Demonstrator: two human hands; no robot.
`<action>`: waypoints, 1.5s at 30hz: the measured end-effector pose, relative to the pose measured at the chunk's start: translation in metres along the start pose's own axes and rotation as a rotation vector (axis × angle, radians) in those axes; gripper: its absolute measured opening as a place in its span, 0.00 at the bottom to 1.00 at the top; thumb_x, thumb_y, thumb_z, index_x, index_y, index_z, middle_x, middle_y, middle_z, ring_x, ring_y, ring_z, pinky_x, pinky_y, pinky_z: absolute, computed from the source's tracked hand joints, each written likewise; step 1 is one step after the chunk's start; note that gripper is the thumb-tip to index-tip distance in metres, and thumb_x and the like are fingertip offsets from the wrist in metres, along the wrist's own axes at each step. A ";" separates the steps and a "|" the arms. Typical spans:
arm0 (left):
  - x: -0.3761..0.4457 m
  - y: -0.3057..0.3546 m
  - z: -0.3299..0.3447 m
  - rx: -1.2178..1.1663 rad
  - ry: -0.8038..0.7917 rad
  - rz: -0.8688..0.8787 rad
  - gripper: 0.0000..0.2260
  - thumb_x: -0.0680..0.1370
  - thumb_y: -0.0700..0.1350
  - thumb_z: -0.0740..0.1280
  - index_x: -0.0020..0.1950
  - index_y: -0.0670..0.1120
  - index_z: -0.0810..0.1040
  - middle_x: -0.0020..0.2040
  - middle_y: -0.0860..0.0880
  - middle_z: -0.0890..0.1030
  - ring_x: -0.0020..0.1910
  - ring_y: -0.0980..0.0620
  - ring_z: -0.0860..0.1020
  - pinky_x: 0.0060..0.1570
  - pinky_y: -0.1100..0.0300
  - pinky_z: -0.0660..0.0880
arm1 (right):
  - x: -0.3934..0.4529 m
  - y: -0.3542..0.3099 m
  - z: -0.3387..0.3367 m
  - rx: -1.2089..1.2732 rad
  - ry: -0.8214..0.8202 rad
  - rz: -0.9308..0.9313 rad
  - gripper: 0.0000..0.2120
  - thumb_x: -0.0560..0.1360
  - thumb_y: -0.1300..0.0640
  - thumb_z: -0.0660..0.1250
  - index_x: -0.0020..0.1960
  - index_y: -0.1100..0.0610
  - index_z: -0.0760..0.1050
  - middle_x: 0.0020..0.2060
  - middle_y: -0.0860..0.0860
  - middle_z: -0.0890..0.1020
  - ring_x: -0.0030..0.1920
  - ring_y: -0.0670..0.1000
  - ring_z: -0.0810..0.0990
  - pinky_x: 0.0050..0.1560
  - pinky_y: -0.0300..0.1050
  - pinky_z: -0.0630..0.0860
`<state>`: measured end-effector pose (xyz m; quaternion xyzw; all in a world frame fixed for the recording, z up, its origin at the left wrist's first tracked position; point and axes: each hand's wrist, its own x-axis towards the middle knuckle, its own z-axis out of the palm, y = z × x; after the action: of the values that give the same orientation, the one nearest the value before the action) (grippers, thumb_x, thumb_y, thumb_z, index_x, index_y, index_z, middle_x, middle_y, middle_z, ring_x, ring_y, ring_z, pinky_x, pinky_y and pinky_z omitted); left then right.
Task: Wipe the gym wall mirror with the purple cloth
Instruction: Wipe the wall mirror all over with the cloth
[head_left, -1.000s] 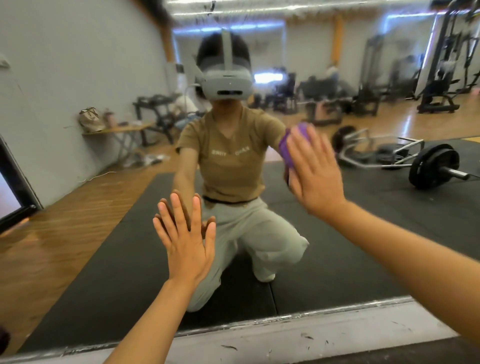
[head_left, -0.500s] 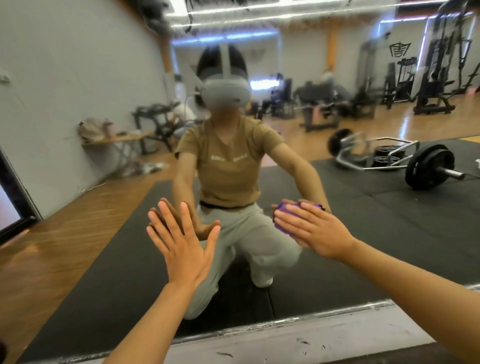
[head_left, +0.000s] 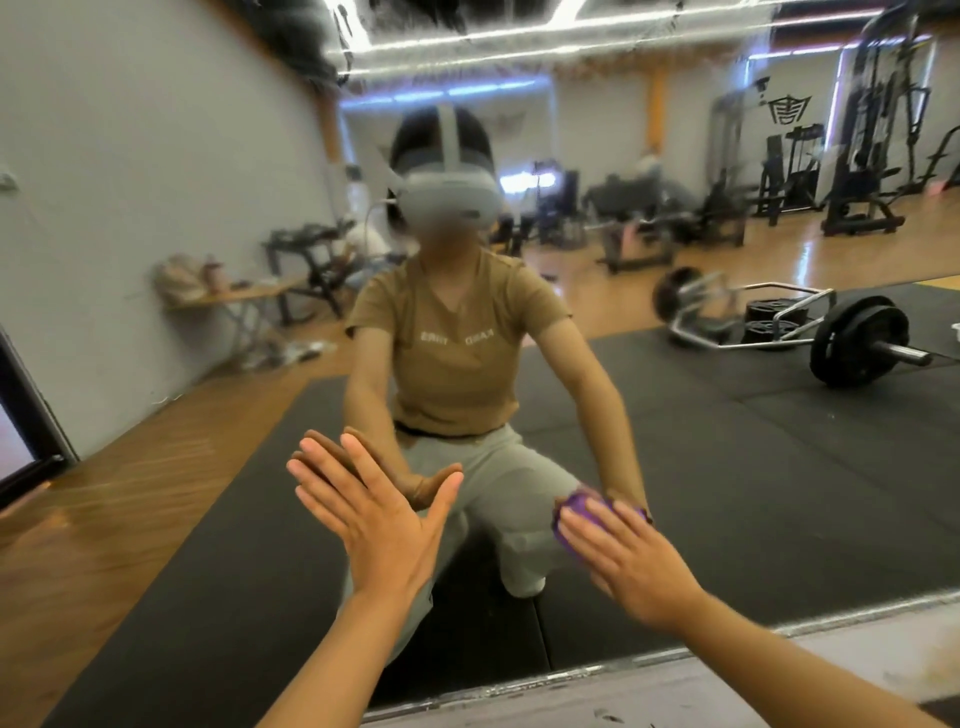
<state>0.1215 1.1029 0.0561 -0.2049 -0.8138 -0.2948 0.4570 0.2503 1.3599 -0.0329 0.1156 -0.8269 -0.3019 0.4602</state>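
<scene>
The wall mirror (head_left: 727, 493) fills most of the head view and reflects me kneeling on a black mat. My left hand (head_left: 379, 514) lies flat against the glass with its fingers spread. Low on the mirror, my right hand (head_left: 628, 561) presses the purple cloth (head_left: 576, 512) to the glass with straight fingers. Most of the cloth is hidden under the palm; a bunched purple edge shows at the fingertips.
The mirror's lower frame (head_left: 597, 673) and a scuffed white wall strip (head_left: 649, 699) run below my arms. A dark frame (head_left: 31, 415) stands at the left. The reflection shows a loaded bar (head_left: 852, 348), weight machines and a folding table.
My right hand has swept the purple cloth down the mirror, from shoulder height to low near the bottom frame. My left hand has stayed flat on the glass.
</scene>
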 end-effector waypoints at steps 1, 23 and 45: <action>0.001 -0.001 0.001 0.003 0.004 0.004 0.53 0.74 0.72 0.59 0.79 0.33 0.43 0.76 0.24 0.44 0.76 0.23 0.43 0.75 0.35 0.37 | -0.018 -0.007 0.004 -0.032 -0.065 -0.053 0.38 0.77 0.51 0.58 0.83 0.57 0.46 0.82 0.52 0.47 0.82 0.55 0.46 0.81 0.54 0.45; -0.005 -0.008 -0.006 0.040 -0.060 0.225 0.43 0.78 0.65 0.56 0.83 0.41 0.43 0.80 0.33 0.40 0.78 0.28 0.43 0.76 0.34 0.40 | 0.066 0.058 -0.029 0.319 0.290 0.749 0.29 0.85 0.50 0.49 0.81 0.62 0.49 0.82 0.55 0.49 0.82 0.57 0.46 0.80 0.52 0.45; -0.003 0.010 0.004 0.044 -0.064 0.386 0.33 0.81 0.53 0.54 0.84 0.49 0.45 0.83 0.40 0.42 0.81 0.36 0.42 0.75 0.33 0.39 | 0.153 0.107 -0.056 0.374 0.567 1.188 0.28 0.83 0.57 0.51 0.79 0.70 0.52 0.79 0.66 0.56 0.79 0.64 0.53 0.80 0.53 0.47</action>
<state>0.1262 1.1128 0.0544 -0.3563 -0.7798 -0.1774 0.4832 0.2216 1.3510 0.1600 -0.2056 -0.6357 0.1917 0.7189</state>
